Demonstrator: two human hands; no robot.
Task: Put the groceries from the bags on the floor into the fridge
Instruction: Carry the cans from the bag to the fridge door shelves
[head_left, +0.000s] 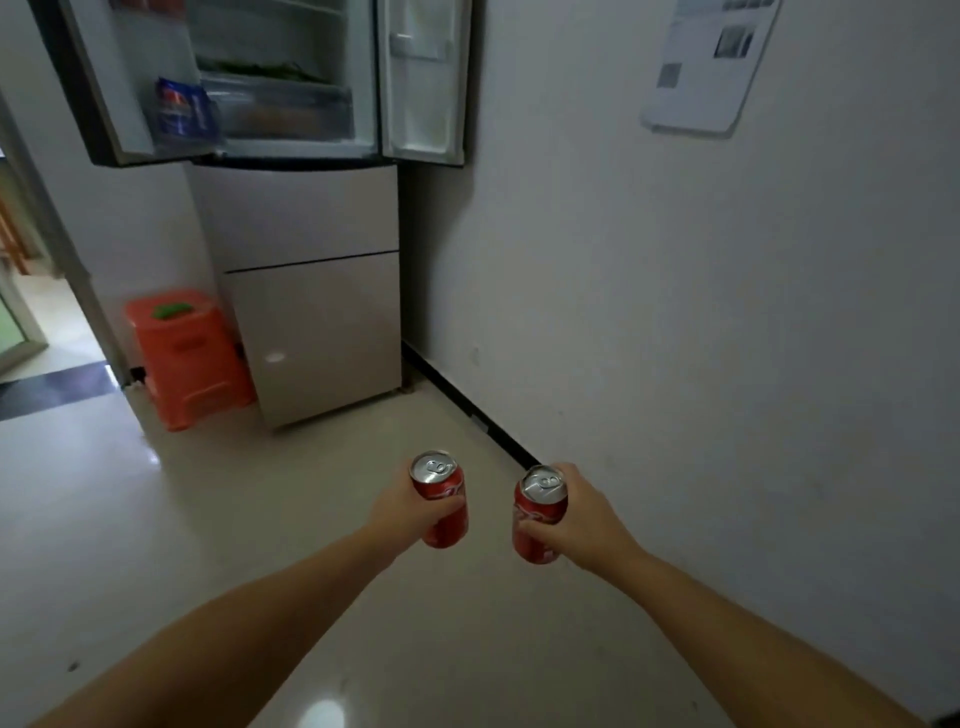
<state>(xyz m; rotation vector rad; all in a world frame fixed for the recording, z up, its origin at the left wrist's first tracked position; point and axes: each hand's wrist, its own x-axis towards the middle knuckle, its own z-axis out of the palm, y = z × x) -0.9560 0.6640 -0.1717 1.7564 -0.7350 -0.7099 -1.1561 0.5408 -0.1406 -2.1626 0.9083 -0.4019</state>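
My left hand (402, 512) grips a red soda can (440, 499) held upright over the pale floor. My right hand (584, 512) grips a second red soda can (537, 514), also upright, just to the right of the first. Both arms reach forward toward the fridge (311, 291) at the upper left. Its two upper doors stand open, showing shelves and a clear drawer (280, 111) with greens above it. A blue packet (182, 111) sits in the left door's shelf. The two lower drawers are shut. No bags are in view.
An orange plastic stool (189, 358) with something green on top stands left of the fridge. A white wall (701, 312) with a taped paper notice (706, 62) runs along the right. A doorway (31, 312) opens at the far left.
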